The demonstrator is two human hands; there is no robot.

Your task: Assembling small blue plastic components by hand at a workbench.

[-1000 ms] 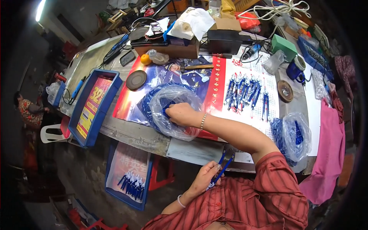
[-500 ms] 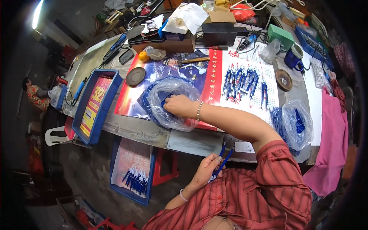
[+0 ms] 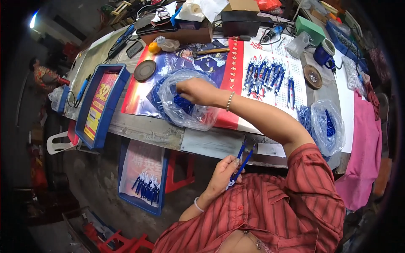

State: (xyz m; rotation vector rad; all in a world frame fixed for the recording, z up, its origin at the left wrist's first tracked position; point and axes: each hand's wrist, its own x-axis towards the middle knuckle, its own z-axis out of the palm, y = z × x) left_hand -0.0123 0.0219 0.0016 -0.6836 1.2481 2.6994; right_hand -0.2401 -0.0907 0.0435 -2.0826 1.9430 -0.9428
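Note:
My left hand (image 3: 224, 172) is closed around a plier-like tool (image 3: 241, 169), its two blue handles spread apart and pointing up and away. The tool's pale head shows below my fingers. My right hand (image 3: 197, 91) reaches across the table to a clear plastic bag (image 3: 195, 120) of loose blue pieces (image 3: 182, 104). Its fingers are bent together at the bag's mouth; their tips are blurred and partly hidden, so whatever they hold cannot be made out. Several similar blue-handled tools (image 3: 265, 78) lie in a row on the printed sheet beyond my right forearm.
A second bag of blue pieces (image 3: 330, 126) sits at the table's right, near a pink cloth (image 3: 358, 156). Left are a blue tray (image 3: 103, 126) and, lower, another tray (image 3: 143, 202) holding several tools. A hammer (image 3: 211, 51), dark round dish (image 3: 144, 70) and blue mug (image 3: 324, 55) lie farther back.
My right hand has shifted up and away within the bag's mouth, its fingers more bent. My left hand still holds the tool. The whole view has tilted slightly.

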